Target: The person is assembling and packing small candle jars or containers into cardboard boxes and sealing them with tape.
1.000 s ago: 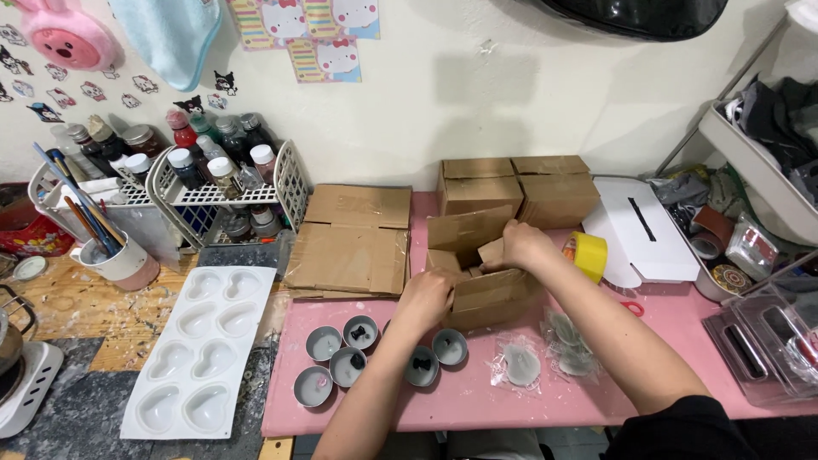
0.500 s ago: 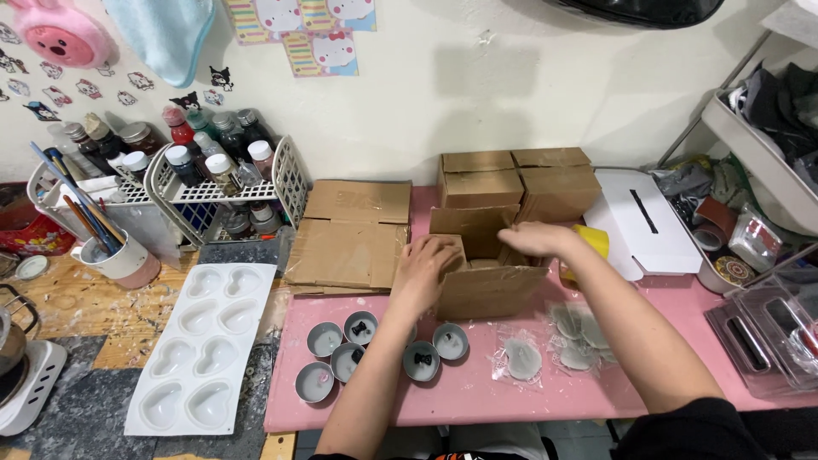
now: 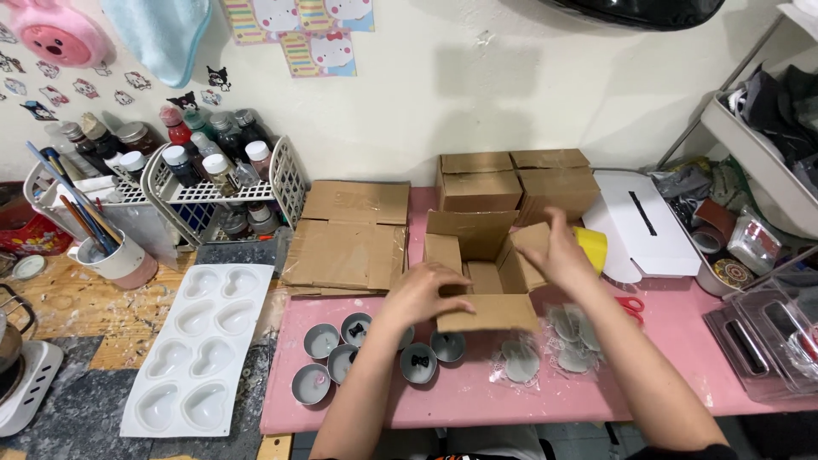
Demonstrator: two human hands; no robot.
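Observation:
A small brown cardboard box (image 3: 480, 278) stands open on the pink table (image 3: 477, 396), its four flaps spread outward. My left hand (image 3: 422, 295) grips the box's front left corner, fingers over the edge above the folded-down front flap (image 3: 490, 316). My right hand (image 3: 560, 255) holds the right flap (image 3: 528, 244) and pushes it outward. Several small round tins with grey wax (image 3: 373, 350) sit just in front of my left hand. Clear bags of grey wax pieces (image 3: 547, 347) lie under my right forearm.
Flattened cardboard (image 3: 349, 238) lies left of the box, and two closed boxes (image 3: 515, 181) are stacked behind it. A yellow tape roll (image 3: 593, 246), white box (image 3: 645, 223) and red scissors (image 3: 631, 305) sit right. A white heart mould (image 3: 201, 347) and bottle basket (image 3: 220, 181) are left.
Both hands drew back from inside the box to its edges. The flaps, folded inward before, now stand spread open, with the front flap lying flat towards me.

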